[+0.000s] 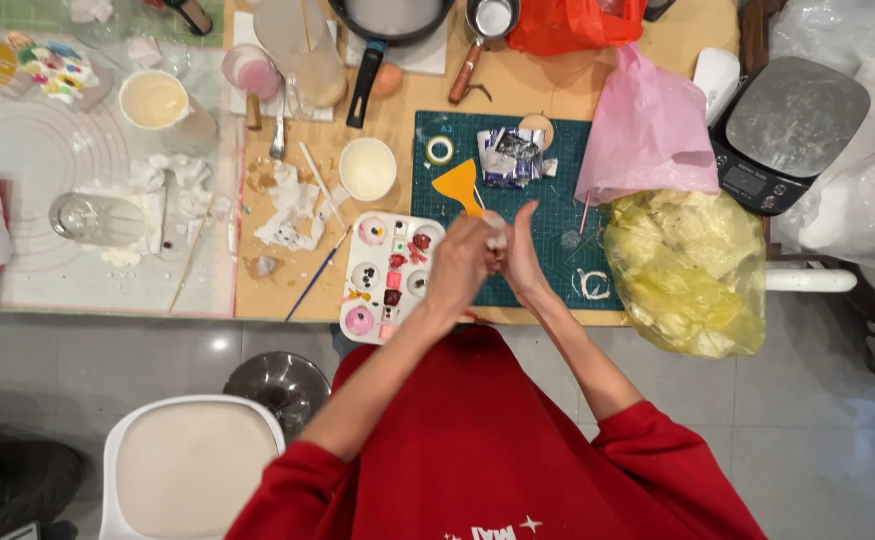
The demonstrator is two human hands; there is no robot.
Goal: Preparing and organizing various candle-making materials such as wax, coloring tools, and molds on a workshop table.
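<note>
Bare hands pressed together, forearms reaching far from red sleeves
The left hand (457,268) and right hand (524,255) meet, fingers curled inward against each other, right thumb raised, both forearms bare and converging from pushed-up sleeves

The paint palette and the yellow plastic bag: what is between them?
In the head view, both hands, left hand and right hand, pinching a small white lump over the green cutting mat.

Wooden table (657,70): green cutting mat (547,270), paint palette (389,275), white cup (368,168), scale (785,130).
</note>
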